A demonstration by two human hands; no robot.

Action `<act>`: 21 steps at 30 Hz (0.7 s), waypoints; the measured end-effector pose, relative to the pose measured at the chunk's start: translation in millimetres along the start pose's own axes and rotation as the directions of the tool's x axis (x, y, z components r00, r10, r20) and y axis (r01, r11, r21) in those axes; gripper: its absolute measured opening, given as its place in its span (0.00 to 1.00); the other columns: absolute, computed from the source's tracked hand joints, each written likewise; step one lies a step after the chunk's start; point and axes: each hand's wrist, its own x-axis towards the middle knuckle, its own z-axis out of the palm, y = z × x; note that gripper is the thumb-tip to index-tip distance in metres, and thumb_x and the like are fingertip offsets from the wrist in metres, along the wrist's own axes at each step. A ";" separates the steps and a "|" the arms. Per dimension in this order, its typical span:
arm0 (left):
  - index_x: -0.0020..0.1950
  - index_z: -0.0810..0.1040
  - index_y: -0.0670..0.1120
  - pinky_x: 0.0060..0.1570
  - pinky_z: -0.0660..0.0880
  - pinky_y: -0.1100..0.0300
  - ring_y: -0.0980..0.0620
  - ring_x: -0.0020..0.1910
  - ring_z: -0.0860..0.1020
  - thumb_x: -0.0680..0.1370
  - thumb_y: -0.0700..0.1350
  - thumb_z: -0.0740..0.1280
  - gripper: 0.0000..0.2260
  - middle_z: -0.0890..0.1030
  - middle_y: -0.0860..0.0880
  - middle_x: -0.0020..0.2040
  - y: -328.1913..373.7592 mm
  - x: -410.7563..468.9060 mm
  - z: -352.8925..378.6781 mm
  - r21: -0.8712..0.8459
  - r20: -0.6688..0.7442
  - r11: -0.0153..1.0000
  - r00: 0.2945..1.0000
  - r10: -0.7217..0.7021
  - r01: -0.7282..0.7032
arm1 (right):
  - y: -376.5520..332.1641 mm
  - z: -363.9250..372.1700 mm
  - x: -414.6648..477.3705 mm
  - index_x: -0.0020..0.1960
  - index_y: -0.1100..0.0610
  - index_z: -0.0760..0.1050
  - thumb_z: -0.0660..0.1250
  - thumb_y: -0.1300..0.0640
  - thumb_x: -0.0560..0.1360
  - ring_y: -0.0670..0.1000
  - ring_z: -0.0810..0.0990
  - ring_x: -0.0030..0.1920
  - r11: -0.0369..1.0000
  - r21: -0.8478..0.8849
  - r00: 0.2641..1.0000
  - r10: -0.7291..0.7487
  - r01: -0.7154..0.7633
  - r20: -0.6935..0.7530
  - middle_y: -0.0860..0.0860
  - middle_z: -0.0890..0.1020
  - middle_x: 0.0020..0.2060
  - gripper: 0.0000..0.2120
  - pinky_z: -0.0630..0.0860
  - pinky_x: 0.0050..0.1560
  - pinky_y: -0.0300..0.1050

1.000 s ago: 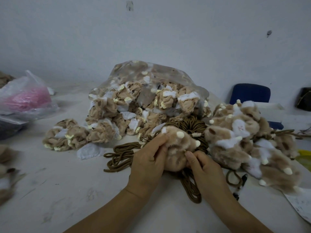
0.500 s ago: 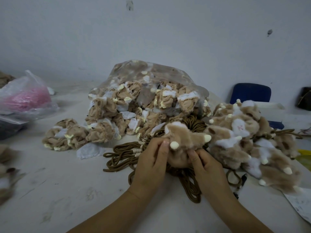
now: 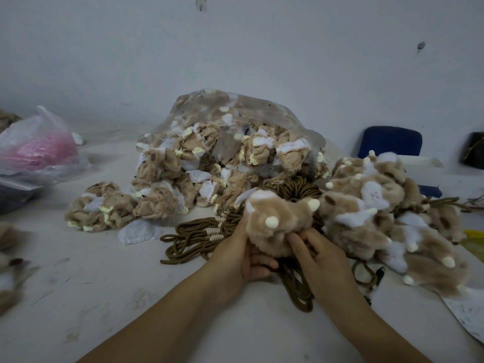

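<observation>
Table, pale and scuffed, carries everything. Biggest on it: clear plastic bag, lying on its side, mouth toward the camera, packed with limp tan-and-white plush skins; some spill out, and a small heap of skins lies outside at its left. Right of the bag: pile of stuffed toys, tan fur, white patches, cream nubs. Far left: thin bag with something pink inside (contents too blurred to identify). Brown cords lie coiled on the table in front of the clear bag, under the hands.

Plush toy is held just above the cords, centre of frame, close to the stuffed pile. Left hand cups it from the left and below, thumb curled in under it; its other fingers are hidden behind the fur, spread cannot be told. Right hand: fingers bent, close together, tips pinching the toy's lower edge.
</observation>
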 end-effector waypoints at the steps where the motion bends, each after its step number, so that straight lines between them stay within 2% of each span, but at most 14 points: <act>1: 0.48 0.87 0.48 0.30 0.74 0.63 0.54 0.34 0.79 0.76 0.70 0.56 0.30 0.83 0.45 0.43 1.1 1.1 -2.3 -0.065 0.052 0.998 0.999 -0.009 0.013 | 2.6 -0.7 0.6 0.36 0.47 0.71 0.53 0.34 0.72 0.46 0.75 0.34 0.999 -0.040 1.000 -0.018 0.018 0.003 0.45 0.76 0.33 0.19 0.71 0.32 0.46; 2: 0.51 0.87 0.49 0.30 0.72 0.64 0.56 0.36 0.79 0.76 0.69 0.57 0.29 0.83 0.47 0.45 2.5 1.7 -5.1 -0.122 0.092 0.992 0.996 -0.007 0.018 | 4.9 -1.6 1.4 0.36 0.47 0.71 0.53 0.34 0.73 0.46 0.75 0.34 0.996 -0.078 0.999 -0.040 0.041 0.008 0.45 0.75 0.32 0.19 0.70 0.32 0.45; 4: 0.48 0.87 0.50 0.29 0.68 0.66 0.58 0.34 0.77 0.74 0.63 0.64 0.20 0.83 0.50 0.41 7.1 1.4 -12.3 -0.235 0.122 0.972 0.992 0.015 0.015 | 9.0 -3.0 2.9 0.37 0.49 0.72 0.53 0.36 0.74 0.45 0.74 0.35 0.984 -0.147 0.995 -0.097 0.099 0.021 0.45 0.74 0.31 0.20 0.68 0.31 0.37; 6: 0.45 0.87 0.47 0.26 0.65 0.67 0.58 0.31 0.75 0.72 0.54 0.70 0.12 0.81 0.50 0.38 9.9 3.3 -19.9 -0.314 0.102 0.949 0.994 0.042 -0.008 | 11.8 -4.1 4.4 0.37 0.48 0.72 0.53 0.37 0.75 0.42 0.74 0.37 0.967 -0.208 0.989 -0.148 0.149 0.019 0.43 0.72 0.31 0.18 0.67 0.33 0.32; 7: 0.46 0.86 0.45 0.25 0.64 0.68 0.58 0.30 0.74 0.72 0.51 0.71 0.11 0.80 0.50 0.38 10.4 4.7 -22.7 -0.318 0.083 0.948 0.994 0.065 -0.035 | 12.6 -4.7 5.1 0.38 0.47 0.72 0.53 0.37 0.75 0.40 0.74 0.38 0.961 -0.230 0.988 -0.155 0.155 0.019 0.42 0.72 0.32 0.18 0.67 0.34 0.30; 10: 0.54 0.80 0.41 0.25 0.69 0.67 0.57 0.31 0.76 0.75 0.49 0.67 0.13 0.81 0.47 0.40 10.8 7.8 -25.4 -0.243 0.002 0.954 0.983 0.183 -0.177 | 15.7 -7.5 6.8 0.39 0.47 0.74 0.51 0.36 0.74 0.41 0.73 0.38 0.945 -0.293 0.990 -0.136 0.143 0.045 0.43 0.73 0.33 0.20 0.67 0.34 0.33; 12: 0.59 0.79 0.40 0.34 0.77 0.64 0.52 0.40 0.83 0.75 0.49 0.66 0.17 0.85 0.45 0.46 11.2 8.3 -25.7 -0.197 -0.063 0.938 0.958 0.279 -0.286 | 16.6 -9.6 8.1 0.39 0.48 0.75 0.51 0.35 0.74 0.43 0.72 0.36 0.930 -0.335 0.988 -0.135 0.151 0.072 0.44 0.73 0.34 0.21 0.67 0.33 0.35; 14: 0.61 0.78 0.43 0.43 0.80 0.60 0.48 0.51 0.84 0.74 0.50 0.67 0.18 0.85 0.44 0.53 11.2 8.9 -25.9 -0.114 -0.130 0.923 0.927 0.352 -0.367 | 15.5 -10.0 8.4 0.39 0.49 0.76 0.52 0.36 0.74 0.44 0.72 0.36 0.936 -0.315 0.987 -0.138 0.159 0.087 0.45 0.74 0.34 0.22 0.68 0.34 0.38; 16: 0.60 0.79 0.47 0.47 0.81 0.58 0.48 0.54 0.83 0.73 0.53 0.67 0.19 0.85 0.46 0.54 9.3 10.0 -24.2 0.021 -0.171 0.912 0.897 0.408 -0.410 | 13.3 -7.9 7.5 0.39 0.51 0.77 0.54 0.37 0.74 0.45 0.73 0.36 0.957 -0.246 0.987 -0.142 0.156 0.076 0.46 0.75 0.34 0.21 0.69 0.37 0.40; 19: 0.55 0.80 0.52 0.46 0.80 0.61 0.52 0.52 0.83 0.71 0.58 0.66 0.17 0.86 0.52 0.50 6.0 9.8 -20.0 0.180 -0.199 0.878 0.858 0.474 -0.444 | 8.7 -3.8 4.3 0.39 0.52 0.75 0.54 0.35 0.72 0.45 0.74 0.36 0.988 -0.139 0.995 -0.063 0.074 0.076 0.46 0.75 0.34 0.23 0.72 0.36 0.44; 21: 0.53 0.79 0.50 0.48 0.81 0.56 0.50 0.52 0.83 0.72 0.60 0.65 0.17 0.85 0.50 0.50 4.9 10.0 -17.6 0.259 -0.215 0.849 0.829 0.516 -0.461 | 7.1 -3.5 2.5 0.38 0.52 0.74 0.53 0.33 0.70 0.45 0.74 0.35 0.993 -0.114 0.997 -0.011 0.020 0.081 0.46 0.75 0.32 0.24 0.73 0.35 0.48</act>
